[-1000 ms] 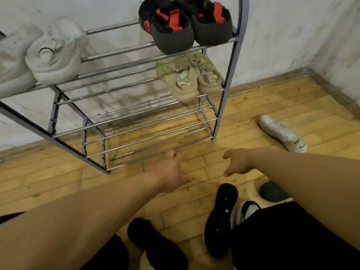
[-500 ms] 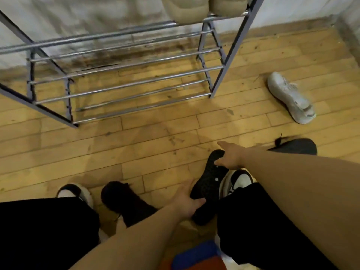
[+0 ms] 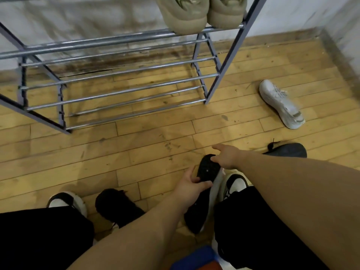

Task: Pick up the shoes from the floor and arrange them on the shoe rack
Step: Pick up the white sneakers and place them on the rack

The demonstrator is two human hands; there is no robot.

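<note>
A black shoe (image 3: 206, 172) lies on its side on the wooden floor in front of my right foot, sole towards me. My left hand (image 3: 191, 182) grips its middle, thumb on one edge and fingers on the other. My right hand (image 3: 227, 156) touches the shoe's toe with its fingertips, thumb spread away. A second black shoe (image 3: 116, 207) lies between my feet. To the right, a white sneaker (image 3: 282, 104) and a dark grey shoe (image 3: 288, 150) lie on the floor. The metal shoe rack (image 3: 116, 92) stands ahead with its lower bars bare.
A beige pair (image 3: 200, 14) sits on an upper rack shelf at the top right. My own feet wear black-and-white sneakers (image 3: 66, 201). The wall runs behind the rack, with a corner at the right. A blue and orange object (image 3: 194, 258) shows at the bottom edge.
My view dropped from the rack to the floor. My left hand came down onto the black shoe and took hold of it; my right hand lowered to its toe.
</note>
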